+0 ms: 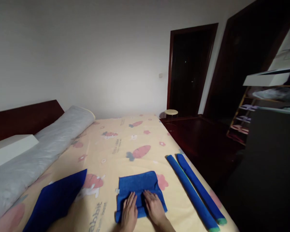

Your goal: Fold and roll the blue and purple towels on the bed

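A folded blue towel (138,185) lies on the bed's yellow sheet (125,141) printed with carrots. My left hand (130,212) and my right hand (154,206) both rest flat on the near part of the towel, fingers stretched out and pointing away from me. Neither hand holds anything. To the right, two blue towels rolled into long tubes (195,190) lie side by side near the bed's right edge. A darker blue cloth (55,199) lies spread flat at the lower left.
A long grey bolster (38,151) and a white block (9,148) lie along the dark headboard (24,117) at left. Right of the bed are dark floor, a small round stool (171,112), a dark doorway (190,69) and a shelf rack (246,119).
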The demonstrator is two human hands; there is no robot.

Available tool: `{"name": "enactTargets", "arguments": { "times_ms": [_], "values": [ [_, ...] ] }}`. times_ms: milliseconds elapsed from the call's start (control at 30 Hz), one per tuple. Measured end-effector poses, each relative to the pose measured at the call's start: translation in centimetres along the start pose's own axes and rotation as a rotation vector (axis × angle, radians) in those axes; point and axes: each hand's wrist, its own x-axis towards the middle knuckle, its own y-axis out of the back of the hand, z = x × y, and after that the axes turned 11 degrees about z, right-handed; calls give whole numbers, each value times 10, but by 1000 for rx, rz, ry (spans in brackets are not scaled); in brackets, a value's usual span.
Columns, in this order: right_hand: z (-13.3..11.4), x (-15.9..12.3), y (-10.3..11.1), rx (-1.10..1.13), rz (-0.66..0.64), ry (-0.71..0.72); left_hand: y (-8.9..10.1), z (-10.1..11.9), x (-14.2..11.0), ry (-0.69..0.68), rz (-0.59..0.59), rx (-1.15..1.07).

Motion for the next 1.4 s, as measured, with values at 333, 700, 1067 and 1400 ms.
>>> {"name": "enactTargets", "arguments": {
  "times_ms": [333, 700, 1067, 1400],
  "values": [
    [44, -15, 7, -233, 108, -242, 23, -24, -23, 229, 23, 239],
    [4, 8, -15, -34, -117, -67, -10, -6, -5, 64, 35, 31],
    [-10, 13, -13, 14, -200, -38, -2, 0, 8, 71, -87, 32],
    [40, 18, 14, -190, -127, -297, 14, -44, 5, 293, -138, 262]
  ]
}}
